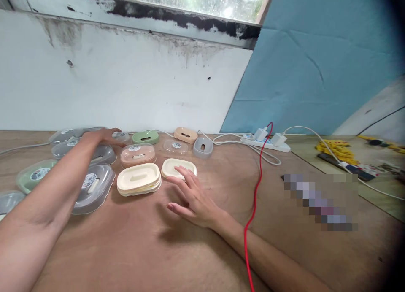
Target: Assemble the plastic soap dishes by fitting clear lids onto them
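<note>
My left hand (101, 137) reaches to the back of the table, fingers apart, beside a small clear labelled plastic lid (122, 136); whether it touches the lid I cannot tell. My right hand (193, 196) is open, its fingertips at the near edge of a cream oval plastic piece (179, 165). To the left of that lies a stack of cream oval pieces (139, 178). Behind the stack is a pink oval piece (138, 155) under a clear labelled cover. My left forearm partly hides several grey covered pieces (95, 188) and a green one (34, 176).
Along the back lie a green slotted oval piece (145, 136), a peach one (185, 134), a grey one (203, 147) and a clear labelled lid (176, 146). A power strip (265, 143) holds white plugs. A red cable (255, 195) crosses above my right forearm. A blurred-out object (319, 203) lies at right.
</note>
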Tool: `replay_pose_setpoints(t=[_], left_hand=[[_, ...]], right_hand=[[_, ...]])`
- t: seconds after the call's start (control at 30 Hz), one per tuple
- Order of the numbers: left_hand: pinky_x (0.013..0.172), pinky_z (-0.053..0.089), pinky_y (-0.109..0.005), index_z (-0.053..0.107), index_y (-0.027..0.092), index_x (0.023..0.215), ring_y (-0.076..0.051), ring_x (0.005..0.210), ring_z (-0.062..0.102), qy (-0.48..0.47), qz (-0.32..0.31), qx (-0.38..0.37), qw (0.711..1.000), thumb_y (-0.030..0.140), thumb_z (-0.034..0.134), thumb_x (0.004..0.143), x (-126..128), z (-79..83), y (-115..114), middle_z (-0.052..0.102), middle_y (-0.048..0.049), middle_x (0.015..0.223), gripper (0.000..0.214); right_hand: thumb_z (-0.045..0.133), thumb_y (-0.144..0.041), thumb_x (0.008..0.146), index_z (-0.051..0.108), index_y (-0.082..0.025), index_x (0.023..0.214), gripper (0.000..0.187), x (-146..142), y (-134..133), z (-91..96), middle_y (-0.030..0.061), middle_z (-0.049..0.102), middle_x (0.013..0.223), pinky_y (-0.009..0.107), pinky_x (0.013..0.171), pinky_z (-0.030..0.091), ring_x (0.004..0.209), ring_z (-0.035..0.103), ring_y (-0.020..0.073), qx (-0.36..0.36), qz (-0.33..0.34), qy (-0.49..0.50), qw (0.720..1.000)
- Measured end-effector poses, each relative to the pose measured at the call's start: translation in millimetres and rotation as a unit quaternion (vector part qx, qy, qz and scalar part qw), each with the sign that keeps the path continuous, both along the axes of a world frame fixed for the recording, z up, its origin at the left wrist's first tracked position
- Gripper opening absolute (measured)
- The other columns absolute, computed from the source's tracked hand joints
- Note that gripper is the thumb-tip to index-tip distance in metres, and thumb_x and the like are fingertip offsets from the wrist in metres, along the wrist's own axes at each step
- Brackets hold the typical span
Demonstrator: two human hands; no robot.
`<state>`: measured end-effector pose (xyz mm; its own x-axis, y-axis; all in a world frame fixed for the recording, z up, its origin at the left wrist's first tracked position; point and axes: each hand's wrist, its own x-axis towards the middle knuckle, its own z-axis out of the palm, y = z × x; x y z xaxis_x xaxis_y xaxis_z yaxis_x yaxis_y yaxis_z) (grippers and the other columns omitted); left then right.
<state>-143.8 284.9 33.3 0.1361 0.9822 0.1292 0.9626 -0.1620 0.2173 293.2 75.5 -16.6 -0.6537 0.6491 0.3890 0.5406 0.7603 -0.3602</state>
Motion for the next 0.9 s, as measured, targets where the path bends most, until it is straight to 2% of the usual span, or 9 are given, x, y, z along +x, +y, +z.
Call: replay_pose_setpoints(t=[0.2,0.33,0.43,0.5,0.57,0.63,0.7,0.8,0.9], left_hand=[[0.095,0.06,-0.047,0.061,0.015,0.136,-0.025,0.113,0.068,0.101,0.003,-0.028,0.994,0.038,0.066,0.103,-0.6,-5.7,-0.9,0.064,-0.0123,0.133,0.04],[0.094,0.061,-0.046,0.062,0.015,0.134,-0.025,0.111,0.068,0.131,-0.017,-0.007,0.991,0.038,0.066,0.103,3.8,0.4,-5.0,0.065,-0.0117,0.132,0.039],[0.094,0.061,-0.045,0.062,0.015,0.134,-0.024,0.111,0.068,0.145,-0.014,0.007,0.989,0.038,0.066,0.103,10.6,14.5,-10.5,0.065,-0.0117,0.132,0.039],[0.096,0.06,-0.046,0.063,0.014,0.133,-0.024,0.111,0.069,0.153,-0.011,0.016,0.988,0.04,0.065,0.103,17.3,29.7,-16.6,0.066,-0.0117,0.131,0.039],[0.1,0.057,-0.046,0.062,0.01,0.136,-0.023,0.11,0.069,0.159,-0.01,0.03,0.987,0.046,0.064,0.103,25.9,48.1,-26.1,0.07,-0.0113,0.127,0.049],[0.103,0.053,-0.043,0.053,0.0,0.144,-0.02,0.109,0.067,0.165,-0.013,0.038,0.986,0.056,0.058,0.102,36.1,66.3,-40.6,0.075,-0.0107,0.124,0.07],[0.1,0.052,-0.036,0.046,-0.003,0.149,-0.019,0.109,0.066,0.172,-0.025,0.035,0.984,0.059,0.055,0.102,46.8,80.2,-61.8,0.074,-0.0124,0.127,0.078],[0.088,0.052,-0.03,0.043,0.011,0.158,-0.021,0.101,0.067,0.186,-0.04,0.019,0.982,0.057,0.061,0.1,58.6,86.5,-104.2,0.072,-0.0123,0.127,0.076],[0.083,0.05,-0.029,0.041,0.022,0.162,-0.023,0.095,0.066,0.205,-0.033,0.003,0.978,0.06,0.069,0.093,59.5,76.8,-147.7,0.071,-0.0104,0.115,0.084]], right_hand=[[0.057,-0.055,0.103,0.047,-0.022,0.153,0.061,-0.9,0.2,-0.1,0.0198,0.034,0.166,0.064,0.127,0.027,0.158,0.027,0.0351,0.009,-0.004,0.002,1.0],[0.058,-0.056,0.102,0.048,-0.021,0.152,0.061,-0.9,0.6,-1.6,0.0201,0.035,0.165,0.062,0.127,0.029,0.157,0.029,0.0351,0.021,-0.006,0.0,1.0],[0.058,-0.054,0.103,0.049,-0.022,0.151,0.059,-0.8,0.9,-2.9,0.0196,0.036,0.165,0.062,0.126,0.03,0.157,0.03,0.0348,0.027,-0.013,-0.005,1.0],[0.057,-0.053,0.103,0.05,-0.023,0.15,0.056,-0.5,1.8,-3.9,0.0192,0.038,0.164,0.063,0.126,0.029,0.157,0.03,0.0345,0.035,-0.025,-0.007,0.999],[0.055,-0.052,0.104,0.052,-0.022,0.148,0.053,0.2,4.1,-5.1,0.0195,0.039,0.163,0.063,0.127,0.026,0.157,0.03,0.0343,0.053,-0.05,-0.002,0.997],[0.055,-0.049,0.104,0.054,-0.02,0.146,0.051,1.7,7.7,-6.4,0.02,0.039,0.163,0.063,0.128,0.023,0.158,0.029,0.0342,0.074,-0.093,0.001,0.993],[0.055,-0.047,0.104,0.054,-0.02,0.147,0.052,3.8,12.0,-7.5,0.0205,0.037,0.165,0.064,0.128,0.019,0.159,0.026,0.0351,0.08,-0.144,-0.012,0.986],[0.056,-0.048,0.103,0.046,-0.02,0.156,0.061,7.2,17.3,-8.4,0.0214,0.029,0.169,0.068,0.127,0.017,0.16,0.021,0.0393,0.038,-0.21,-0.066,0.975],[0.05,-0.051,0.105,0.037,-0.023,0.163,0.065,9.2,19.4,-8.2,0.0204,0.027,0.17,0.07,0.125,0.016,0.161,0.017,0.0415,-0.024,-0.235,-0.113,0.965]])
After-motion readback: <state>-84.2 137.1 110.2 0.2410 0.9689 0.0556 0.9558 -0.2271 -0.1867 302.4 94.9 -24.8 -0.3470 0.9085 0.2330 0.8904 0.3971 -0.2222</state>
